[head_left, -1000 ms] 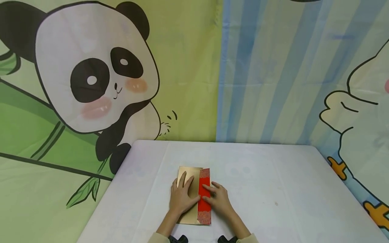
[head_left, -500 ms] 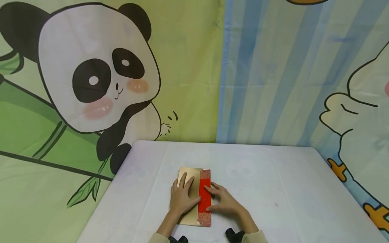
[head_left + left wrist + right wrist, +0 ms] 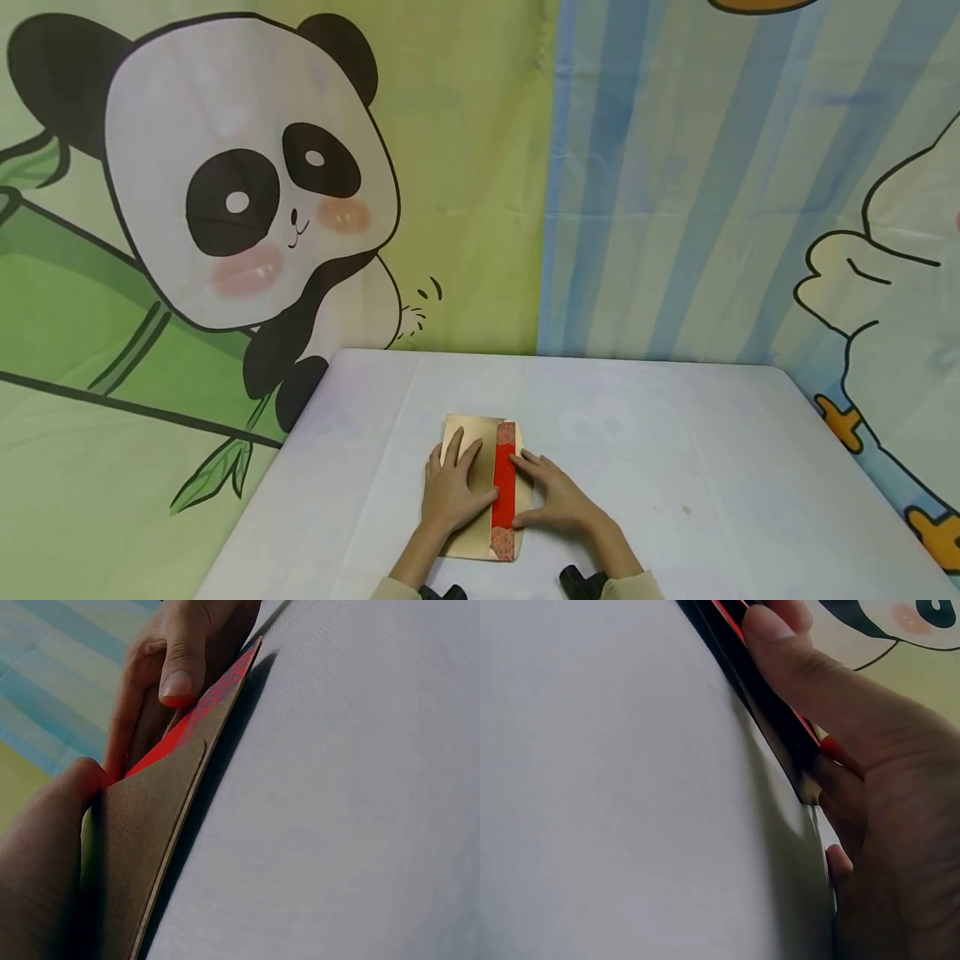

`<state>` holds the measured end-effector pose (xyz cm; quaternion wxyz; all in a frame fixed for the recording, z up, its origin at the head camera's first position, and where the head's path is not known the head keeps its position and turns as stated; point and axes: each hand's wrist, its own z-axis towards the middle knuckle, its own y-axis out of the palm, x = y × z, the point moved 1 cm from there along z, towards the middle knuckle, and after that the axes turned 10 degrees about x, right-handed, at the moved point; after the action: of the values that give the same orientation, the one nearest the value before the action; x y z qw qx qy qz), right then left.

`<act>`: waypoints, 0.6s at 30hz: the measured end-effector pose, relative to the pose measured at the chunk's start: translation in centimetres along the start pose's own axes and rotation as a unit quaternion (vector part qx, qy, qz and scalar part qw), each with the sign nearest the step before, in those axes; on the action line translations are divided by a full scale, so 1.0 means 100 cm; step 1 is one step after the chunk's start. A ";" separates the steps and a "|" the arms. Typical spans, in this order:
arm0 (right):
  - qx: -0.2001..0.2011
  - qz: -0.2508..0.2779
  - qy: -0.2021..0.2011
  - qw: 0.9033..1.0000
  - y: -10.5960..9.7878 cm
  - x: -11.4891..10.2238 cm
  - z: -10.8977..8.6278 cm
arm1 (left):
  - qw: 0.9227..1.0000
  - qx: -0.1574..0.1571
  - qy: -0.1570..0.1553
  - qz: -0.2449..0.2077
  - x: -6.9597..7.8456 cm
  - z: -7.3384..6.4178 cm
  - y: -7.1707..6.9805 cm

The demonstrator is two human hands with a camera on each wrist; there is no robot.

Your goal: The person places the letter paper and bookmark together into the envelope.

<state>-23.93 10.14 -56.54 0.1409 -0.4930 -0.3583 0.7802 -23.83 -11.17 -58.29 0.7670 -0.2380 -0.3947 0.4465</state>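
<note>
A sheet of paper (image 3: 472, 431), gold with a red strip (image 3: 504, 492) along it, lies on the white table (image 3: 712, 467) near the front edge. My left hand (image 3: 450, 496) rests flat on the gold part, fingers spread. My right hand (image 3: 558, 500) pinches the paper's right edge and holds it raised and turned over to the left, so a gold underside shows beside the red. In the left wrist view the lifted paper (image 3: 150, 847) stands off the table, with right-hand fingers (image 3: 180, 660) on its red face. The right wrist view shows my right hand (image 3: 870, 787) curled round the paper's edge (image 3: 772, 727).
A cloth backdrop with a cartoon panda (image 3: 240, 183) and blue stripes hangs right behind the table. The table's far edge (image 3: 540, 357) runs along the backdrop. Black wrist camera mounts (image 3: 581, 579) show at the bottom of the head view.
My right hand has drawn the paper's right edge up and over to the left. The visible red strip has become narrower. My left hand has stayed flat on the gold part.
</note>
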 end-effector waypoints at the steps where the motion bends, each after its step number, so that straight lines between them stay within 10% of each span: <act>1: -0.001 -0.001 -0.004 1.000 -0.001 0.001 -0.001 | 1.000 0.002 0.002 0.000 0.000 0.000 0.000; 18: 0.023 -0.074 -0.042 0.996 0.007 -0.001 0.002 | 1.000 -0.003 0.004 0.000 0.002 0.000 0.000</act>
<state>-23.97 9.55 -56.89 0.1939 -0.4284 -0.3812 0.7959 -23.73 -11.00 -58.21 0.7680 -0.2417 -0.3926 0.4444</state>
